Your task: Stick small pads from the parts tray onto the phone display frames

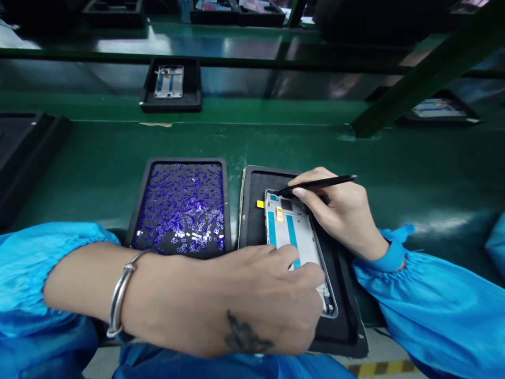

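A silver-edged phone frame (302, 234) with blue strips lies aslant in a black foam tray (255, 181). My right hand (339, 210) is closed in a pinch on slim black tweezers (325, 182), whose tip is at the frame's upper left corner. Across the frame's lower part lies my left hand (252, 295), back up, fingers curled over it; the fingertips are hidden. A small yellow tab (261, 204) sticks out at the frame's left edge. An orange-edged label (280, 213) is on its face.
Left of the work stands a black tray (228, 210) strewn with many tiny purple-edged clear pieces. Behind, a second phone frame (169, 81) lies in a foam tray. A green post (371, 118) rises at the back right. Dark trays (23, 152) stand at the far left.
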